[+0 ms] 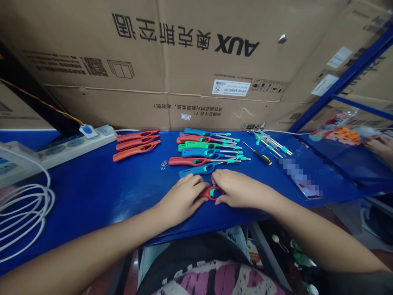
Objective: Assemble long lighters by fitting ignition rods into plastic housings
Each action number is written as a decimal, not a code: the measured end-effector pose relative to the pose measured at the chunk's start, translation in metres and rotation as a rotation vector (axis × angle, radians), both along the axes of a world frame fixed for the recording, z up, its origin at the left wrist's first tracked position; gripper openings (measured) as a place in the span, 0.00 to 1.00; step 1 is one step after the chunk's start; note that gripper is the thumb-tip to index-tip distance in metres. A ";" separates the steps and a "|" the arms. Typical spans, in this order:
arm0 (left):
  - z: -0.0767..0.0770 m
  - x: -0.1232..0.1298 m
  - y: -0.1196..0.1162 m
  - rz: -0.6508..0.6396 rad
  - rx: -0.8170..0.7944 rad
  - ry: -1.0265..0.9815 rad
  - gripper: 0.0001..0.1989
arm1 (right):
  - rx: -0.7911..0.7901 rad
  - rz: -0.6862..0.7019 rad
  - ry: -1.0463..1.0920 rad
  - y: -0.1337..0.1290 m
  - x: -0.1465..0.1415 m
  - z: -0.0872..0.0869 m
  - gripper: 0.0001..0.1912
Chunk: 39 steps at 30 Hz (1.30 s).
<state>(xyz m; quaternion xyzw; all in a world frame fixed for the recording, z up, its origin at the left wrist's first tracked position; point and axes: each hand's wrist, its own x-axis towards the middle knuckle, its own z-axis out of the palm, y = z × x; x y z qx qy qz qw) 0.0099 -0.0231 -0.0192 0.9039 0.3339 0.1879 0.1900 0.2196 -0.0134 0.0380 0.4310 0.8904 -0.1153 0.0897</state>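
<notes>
Near the front edge of the blue table, my left hand [186, 196] and my right hand [235, 188] both grip a red gas lighter [211, 193]. A teal trigger shows in its finger hole, while both ends are covered by my fingers. Just beyond lies a blue lighter [196, 169]. Behind it, several red, green and blue lighters [199, 153] with metal tubes lie in a stack. To their left rest red and orange handle shells [136, 150] without tubes. Small screws [163, 165] are scattered between the two groups.
A screwdriver [260, 157], metal lighter tubes [273, 145] and a phone [301, 178] lie to the right. A power strip [66, 147] and coiled white cable [24, 217] occupy the left. Cardboard boxes [184, 69] wall the back. Another person's hand [380, 145] is at far right.
</notes>
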 end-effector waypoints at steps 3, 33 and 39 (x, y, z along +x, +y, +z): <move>-0.002 0.000 0.000 0.005 -0.010 -0.004 0.13 | 0.000 -0.057 -0.005 -0.002 -0.002 -0.001 0.20; -0.004 0.001 0.009 0.172 -0.141 -0.429 0.14 | -0.209 -0.424 0.836 -0.009 0.044 -0.048 0.17; 0.001 0.002 0.006 0.209 -0.285 -0.638 0.14 | -0.019 -0.389 0.742 -0.014 0.035 -0.040 0.14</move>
